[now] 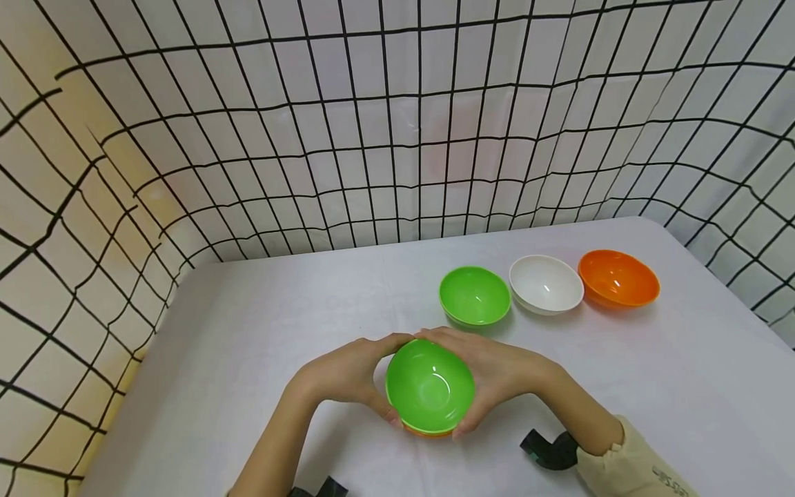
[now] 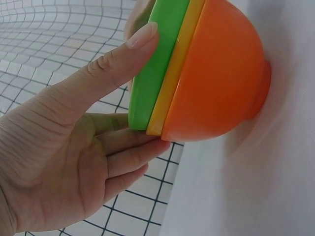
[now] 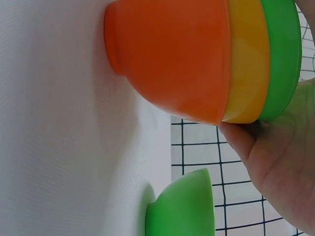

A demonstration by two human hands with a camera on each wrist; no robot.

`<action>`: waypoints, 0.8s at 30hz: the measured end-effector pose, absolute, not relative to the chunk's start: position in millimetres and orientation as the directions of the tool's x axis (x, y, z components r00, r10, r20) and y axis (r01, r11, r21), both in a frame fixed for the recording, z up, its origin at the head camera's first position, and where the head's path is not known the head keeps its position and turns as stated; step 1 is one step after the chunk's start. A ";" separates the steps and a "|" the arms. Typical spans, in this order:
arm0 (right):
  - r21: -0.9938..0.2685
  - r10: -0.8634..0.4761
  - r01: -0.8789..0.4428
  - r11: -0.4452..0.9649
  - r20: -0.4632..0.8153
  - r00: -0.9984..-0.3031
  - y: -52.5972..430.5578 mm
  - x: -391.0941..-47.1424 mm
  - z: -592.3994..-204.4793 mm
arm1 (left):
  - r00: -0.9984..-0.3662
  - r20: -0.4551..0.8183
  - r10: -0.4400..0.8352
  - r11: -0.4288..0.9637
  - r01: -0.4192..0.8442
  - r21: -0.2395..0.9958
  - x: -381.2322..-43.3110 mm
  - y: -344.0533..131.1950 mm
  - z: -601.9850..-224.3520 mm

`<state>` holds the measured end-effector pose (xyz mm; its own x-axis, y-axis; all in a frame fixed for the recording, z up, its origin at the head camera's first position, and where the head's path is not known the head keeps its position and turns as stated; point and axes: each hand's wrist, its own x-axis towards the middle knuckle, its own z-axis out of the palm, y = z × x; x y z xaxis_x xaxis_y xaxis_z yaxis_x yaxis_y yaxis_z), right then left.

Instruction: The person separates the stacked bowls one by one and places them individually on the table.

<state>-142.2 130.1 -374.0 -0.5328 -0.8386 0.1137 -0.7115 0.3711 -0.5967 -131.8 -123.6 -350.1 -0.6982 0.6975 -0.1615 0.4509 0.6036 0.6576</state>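
Observation:
A nested stack stands in front of me: a green bowl (image 1: 430, 386) on top, a yellow bowl (image 2: 178, 69) in the middle and an orange bowl (image 2: 221, 73) at the bottom, its foot apparently on the white cloth. My left hand (image 1: 348, 373) grips the green bowl's left side, thumb near and fingers reaching round the far side. On the opposite side my right hand (image 1: 497, 366) holds it the same way. Both wrist views show fingers around the rims of the stack. From the head view, the green bowl mostly hides the two below.
Behind the stack, to the right, a second green bowl (image 1: 475, 297), a white bowl (image 1: 546, 284) and another orange bowl (image 1: 618, 279) sit in a row. A black grid net over white sheeting (image 1: 373, 124) rises behind the white-covered table (image 1: 248, 324) and along both sides.

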 end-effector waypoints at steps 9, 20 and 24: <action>-0.581 -0.811 -0.673 0.458 0.038 -0.584 130.6 -139.0 -371.6 | -0.694 -0.164 0.701 0.602 0.453 0.658 -131.4 -125.0 -350.3; -0.589 -0.809 -0.664 0.462 0.027 -0.587 131.4 -138.3 -370.1 | -0.685 -0.155 0.712 0.592 0.467 0.657 -131.9 -126.4 -350.9; -0.581 -0.813 -0.675 0.456 0.038 -0.581 131.9 -140.1 -370.9 | -0.689 -0.157 0.708 0.595 0.462 0.657 -132.7 -127.3 -350.9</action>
